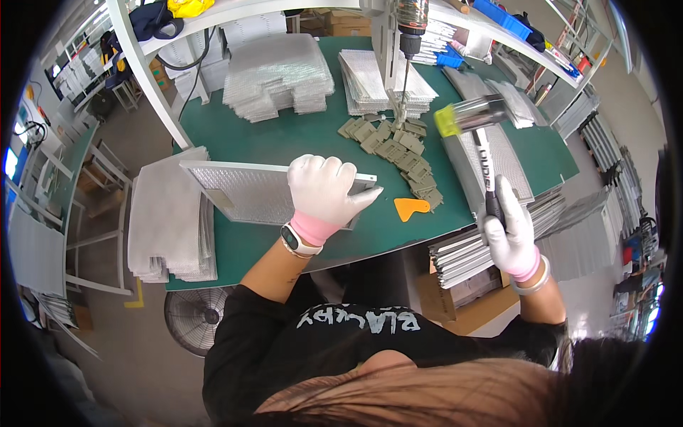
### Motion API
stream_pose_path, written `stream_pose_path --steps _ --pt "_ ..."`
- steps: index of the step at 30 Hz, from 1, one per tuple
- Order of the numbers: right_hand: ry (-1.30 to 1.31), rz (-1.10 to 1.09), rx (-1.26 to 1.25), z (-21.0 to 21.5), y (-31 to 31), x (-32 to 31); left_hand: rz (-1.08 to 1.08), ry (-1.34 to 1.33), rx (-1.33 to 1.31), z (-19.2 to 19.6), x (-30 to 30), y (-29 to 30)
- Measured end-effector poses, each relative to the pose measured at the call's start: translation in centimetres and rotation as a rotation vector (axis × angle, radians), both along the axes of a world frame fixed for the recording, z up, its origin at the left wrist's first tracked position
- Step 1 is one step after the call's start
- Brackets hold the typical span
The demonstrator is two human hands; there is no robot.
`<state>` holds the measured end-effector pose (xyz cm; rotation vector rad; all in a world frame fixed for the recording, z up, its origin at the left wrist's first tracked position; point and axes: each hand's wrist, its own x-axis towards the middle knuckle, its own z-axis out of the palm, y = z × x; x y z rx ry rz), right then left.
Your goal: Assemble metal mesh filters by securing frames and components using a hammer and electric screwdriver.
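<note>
My left hand (324,188), in a white glove with a pink cuff, is closed over the upper edge of a silver framed mesh panel (249,193). The panel stands tilted on its edge on the green table, and the hand hides part of its frame. Raised to the right, my gloved right hand (514,238) grips the dark handle of a mallet (484,115). Its head has a yellow-green face and is slightly blurred, apart from the panel. An orange plastic scraper (411,208) lies right of the panel, beside a pile of olive-green plastic pieces (402,153).
Silver mesh sheets are stacked at the left (167,213) and the back (277,75) of the table. A power screwdriver (411,35) hangs over the far middle. Framed panels (491,164) lie on the right. Below the front edge are a cardboard box (469,313) and a fan (196,320).
</note>
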<state>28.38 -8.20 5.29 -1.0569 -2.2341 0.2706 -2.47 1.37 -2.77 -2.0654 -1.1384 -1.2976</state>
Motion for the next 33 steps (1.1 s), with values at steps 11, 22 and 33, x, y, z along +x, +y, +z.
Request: stream_pose_path --steps 11,22,33 --pt "-0.086 -0.026 0.207 -1.0 1.3 -3.5 0.025 -0.007 -0.019 -0.3 0.0 0.4" --pt "0.247 -0.401 0.152 -21.7 12.8 -5.5 -0.093 -0.087 0.008 0.0 2.8 -0.1" --pt "0.813 0.254 0.034 13.5 17.6 -15.4 -0.079 -0.065 -0.016 0.0 2.1 1.7"
